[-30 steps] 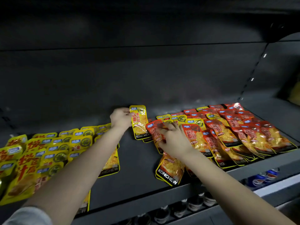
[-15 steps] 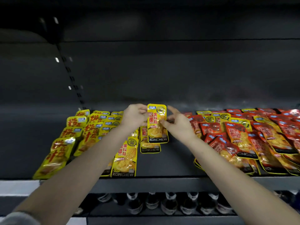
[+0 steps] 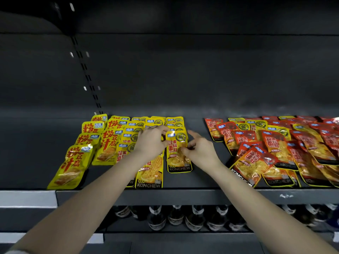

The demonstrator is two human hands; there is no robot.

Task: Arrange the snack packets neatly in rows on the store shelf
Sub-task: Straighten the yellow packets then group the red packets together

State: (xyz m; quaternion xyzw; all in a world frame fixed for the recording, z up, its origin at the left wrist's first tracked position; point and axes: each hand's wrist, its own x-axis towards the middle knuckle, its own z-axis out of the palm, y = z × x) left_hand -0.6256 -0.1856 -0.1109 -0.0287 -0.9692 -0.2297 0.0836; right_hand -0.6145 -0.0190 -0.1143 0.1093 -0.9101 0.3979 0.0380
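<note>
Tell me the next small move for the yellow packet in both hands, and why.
Probably lay it flat and let go: left hand and right hand pinch the yellow packet, already lined up at the front of the rightmost yellow row.

Dim store light, shelf back panel (image 3: 183, 70) nearly black, glare on glossy red packets (image 3: 275, 149) at right, bottles (image 3: 192, 217) below in deep shadow, wide-angle bending at edges, soft overall focus

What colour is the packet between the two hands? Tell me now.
The packet is yellow with red characters and a black bottom band; head view.
</note>
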